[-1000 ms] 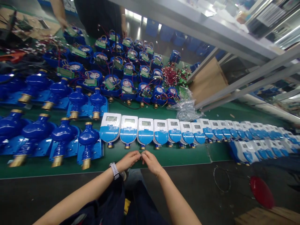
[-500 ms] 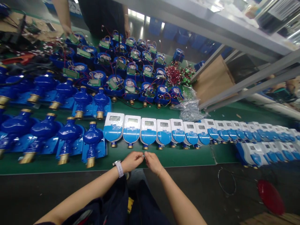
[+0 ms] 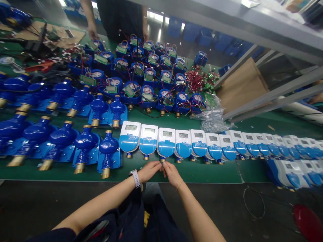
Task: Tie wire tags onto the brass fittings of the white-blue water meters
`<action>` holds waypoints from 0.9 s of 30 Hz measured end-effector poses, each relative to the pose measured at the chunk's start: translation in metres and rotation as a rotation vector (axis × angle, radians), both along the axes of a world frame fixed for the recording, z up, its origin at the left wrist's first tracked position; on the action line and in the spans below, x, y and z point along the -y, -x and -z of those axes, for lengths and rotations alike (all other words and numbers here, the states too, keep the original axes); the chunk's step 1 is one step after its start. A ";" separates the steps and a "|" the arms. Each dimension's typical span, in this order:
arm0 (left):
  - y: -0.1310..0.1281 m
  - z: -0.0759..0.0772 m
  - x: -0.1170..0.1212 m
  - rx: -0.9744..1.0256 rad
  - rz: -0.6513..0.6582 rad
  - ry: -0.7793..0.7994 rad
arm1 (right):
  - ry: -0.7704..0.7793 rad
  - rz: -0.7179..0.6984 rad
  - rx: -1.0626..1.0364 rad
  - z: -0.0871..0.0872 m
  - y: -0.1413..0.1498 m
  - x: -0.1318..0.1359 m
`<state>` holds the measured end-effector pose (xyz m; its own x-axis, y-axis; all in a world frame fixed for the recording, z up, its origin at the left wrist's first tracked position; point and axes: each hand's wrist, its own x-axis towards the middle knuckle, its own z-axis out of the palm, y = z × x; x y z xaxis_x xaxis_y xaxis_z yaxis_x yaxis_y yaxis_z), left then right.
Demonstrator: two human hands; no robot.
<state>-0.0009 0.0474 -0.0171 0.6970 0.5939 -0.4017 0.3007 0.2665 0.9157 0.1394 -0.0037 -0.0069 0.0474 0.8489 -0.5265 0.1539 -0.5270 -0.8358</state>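
Observation:
My left hand (image 3: 150, 170), with a watch above it on the wrist, is closed, its fingertips meeting those of my right hand (image 3: 172, 173). My right hand is closed too, in a pinch. Whatever small thing lies between the fingertips is too small to make out. Both hands are at the lower brass end of a white-and-blue water meter (image 3: 166, 143), third in the row; whether they touch it I cannot tell. To its left is another such water meter (image 3: 148, 140), and to its right one more (image 3: 183, 144). All lie with their displays facing up.
Blue meter bodies with brass ends (image 3: 108, 148) lie face down at left. Behind are open blue meters with wires and circuit boards (image 3: 147, 95), beside red wire bundles (image 3: 193, 80) and plastic bags (image 3: 213, 117). Another person's hand (image 3: 93, 33) is at the far side. A metal shelf (image 3: 234, 30) overhangs the right.
The camera view has turned slightly left, so everything appears further right. My joined hands have moved a little forward, up to the third meter's brass end.

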 end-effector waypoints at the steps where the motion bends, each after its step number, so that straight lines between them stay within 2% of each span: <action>1: -0.001 0.000 0.000 0.001 0.008 0.110 | -0.063 -0.054 0.043 -0.001 -0.002 0.000; 3: -0.003 0.000 -0.001 0.004 0.012 0.196 | -0.067 -0.089 0.060 -0.001 -0.004 -0.001; 6: -0.006 -0.002 -0.003 0.029 -0.044 -0.028 | 0.155 0.024 -0.081 0.002 -0.005 -0.003; 7: -0.006 -0.002 -0.004 0.038 -0.055 -0.081 | 0.202 0.052 -0.118 0.002 -0.005 -0.005; 8: -0.007 -0.003 -0.005 0.041 -0.055 -0.070 | 0.204 0.051 -0.125 0.002 -0.006 -0.006; 9: -0.007 -0.002 -0.006 0.036 -0.050 0.007 | 0.160 0.017 -0.099 0.002 -0.007 -0.008; 12: -0.009 0.000 -0.009 0.016 -0.017 0.379 | -0.065 -0.141 0.070 -0.003 -0.012 -0.014; 13: -0.009 0.001 -0.009 0.014 -0.026 0.435 | -0.098 -0.171 0.103 -0.004 -0.013 -0.015; 14: -0.008 0.001 -0.009 0.015 -0.042 0.413 | -0.085 -0.169 0.105 -0.004 -0.012 -0.016; 15: -0.008 0.001 -0.009 0.017 -0.057 0.315 | -0.031 -0.134 0.075 -0.004 -0.011 -0.017; 18: -0.005 -0.001 -0.008 -0.023 -0.068 -0.157 | 0.193 0.023 -0.109 0.003 -0.006 -0.016; 19: -0.004 -0.002 -0.007 -0.048 -0.055 -0.274 | 0.223 0.047 -0.151 0.005 -0.005 -0.014; 21: -0.003 -0.004 -0.006 -0.099 -0.027 -0.369 | 0.182 0.003 -0.151 0.007 -0.007 -0.013; 24: -0.005 -0.004 -0.008 -0.107 -0.009 -0.298 | 0.051 -0.151 -0.055 0.002 -0.016 -0.014; 25: -0.006 -0.003 -0.009 -0.072 -0.006 -0.230 | 0.026 -0.201 -0.036 -0.001 -0.020 -0.015; 27: -0.008 -0.001 -0.012 0.018 0.006 0.018 | 0.005 -0.286 -0.015 -0.008 -0.027 -0.019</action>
<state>0.0069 0.0594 -0.0162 0.7077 0.5827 -0.3996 0.2860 0.2809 0.9161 0.1662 0.0154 0.0014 -0.2010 0.8240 -0.5297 0.2845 -0.4683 -0.8365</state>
